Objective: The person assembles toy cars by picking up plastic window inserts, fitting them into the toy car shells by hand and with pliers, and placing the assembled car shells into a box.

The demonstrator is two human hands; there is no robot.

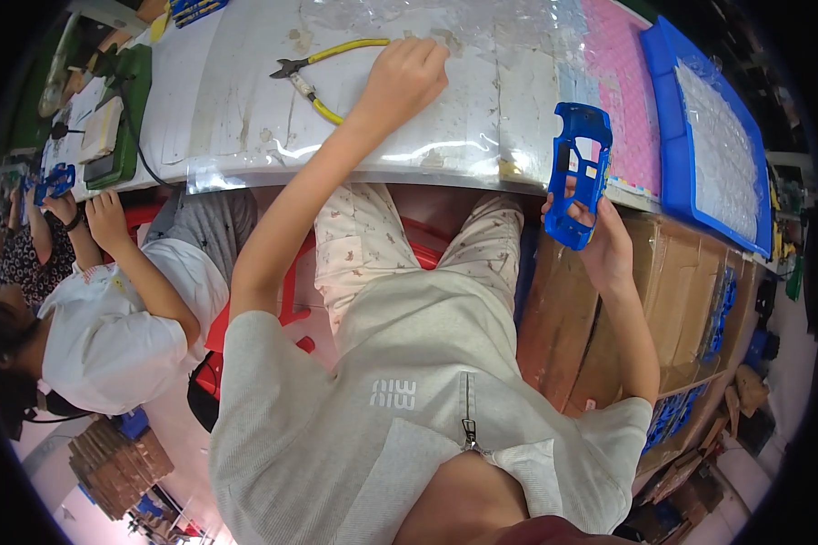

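My right hand (606, 245) holds up a blue plastic toy car body shell (564, 205) by its lower end, just off the table's front edge. Window openings run through the shell, and my fingers show through one of them. Over the tabletop, my left hand (407, 80) is closed with its knuckles up. Its fingertips are hidden, so what they hold, if anything, does not show. Beside it lie diagonal cutters (343, 49) with yellow handles, jaws pointing left. One handle's end reaches my left hand; whether they touch I cannot tell.
Clear plastic sheeting covers the worktable (236, 118). At the right stands a blue tray (667, 136) lined with bubble wrap. Cardboard boxes (623, 291) sit below it, with more blue shells (673, 420) inside. A co-worker in a white top (123, 327) sits at my left near a green box (134, 109).
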